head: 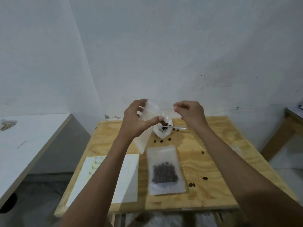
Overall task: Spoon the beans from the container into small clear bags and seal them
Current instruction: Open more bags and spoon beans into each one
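Observation:
My left hand (136, 118) holds a small clear bag (151, 110) up above the table, fingers and thumb pinching its top. My right hand (191, 113) hovers to the right of it with curled fingers and nothing visible between them. Below them sits the white container (161, 132) with a few dark beans, and a metal spoon (176, 128) lies across its rim. A filled frosted bag (165, 171) of beans lies flat near the table's front. Another empty bag (142, 141) leans beside the container.
The wooden table (205, 161) has several loose beans (191, 184) scattered on it. White sheets (126, 177) lie at its front left. A grey-white counter (32, 145) stands to the left, and another wooden table (288, 122) at the right edge.

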The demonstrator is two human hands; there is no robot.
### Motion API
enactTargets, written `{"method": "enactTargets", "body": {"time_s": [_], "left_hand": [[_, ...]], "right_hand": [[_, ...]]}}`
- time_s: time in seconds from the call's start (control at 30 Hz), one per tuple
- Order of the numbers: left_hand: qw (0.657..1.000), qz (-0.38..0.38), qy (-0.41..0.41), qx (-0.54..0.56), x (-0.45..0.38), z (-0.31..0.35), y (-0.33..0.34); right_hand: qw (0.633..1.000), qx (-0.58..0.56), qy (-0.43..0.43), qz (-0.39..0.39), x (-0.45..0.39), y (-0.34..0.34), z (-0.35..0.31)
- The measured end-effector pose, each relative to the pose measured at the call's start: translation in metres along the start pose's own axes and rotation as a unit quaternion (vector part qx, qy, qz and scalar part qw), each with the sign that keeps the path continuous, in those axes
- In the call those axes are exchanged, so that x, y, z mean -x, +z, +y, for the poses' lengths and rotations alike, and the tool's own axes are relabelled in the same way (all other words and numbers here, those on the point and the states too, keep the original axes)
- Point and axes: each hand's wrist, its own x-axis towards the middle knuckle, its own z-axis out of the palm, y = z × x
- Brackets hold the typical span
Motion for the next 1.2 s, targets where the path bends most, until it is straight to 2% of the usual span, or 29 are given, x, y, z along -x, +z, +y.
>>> {"method": "enactTargets", "body": {"time_s": [0.1,0.2,0.37,0.6,0.73,0.83,1.1,1.2], "left_hand": [[1.000,-0.011,-0.021,-0.006,-0.003,-0.016,-0.003],[0.999,-0.032,-0.029,-0.026,-0.004,-0.031,0.002],[0.995,-0.075,-0.008,-0.061,-0.003,-0.044,0.015],[0.992,-0.085,-0.002,-0.089,-0.004,-0.060,0.029],[0.991,-0.087,-0.022,-0.095,-0.004,-0.067,0.034],[0.991,-0.090,-0.027,-0.094,-0.006,-0.070,0.037],[0.994,-0.088,-0.040,-0.049,-0.013,-0.076,0.048],[0.994,-0.089,-0.058,-0.010,-0.018,-0.080,0.054]], "right_hand": [[0.984,0.167,-0.009,-0.056,-0.011,0.014,0.032],[0.958,0.261,-0.026,-0.117,-0.016,0.027,0.048],[0.938,0.313,-0.017,-0.147,-0.024,0.043,0.057],[0.946,0.283,0.027,-0.153,-0.030,0.050,0.062],[0.914,0.368,0.001,-0.171,-0.030,0.054,0.055],[0.895,0.419,-0.017,-0.154,-0.030,0.049,0.048],[0.915,0.401,-0.001,-0.055,-0.038,0.037,0.053],[0.905,0.424,-0.009,-0.032,-0.042,0.043,0.061]]}}
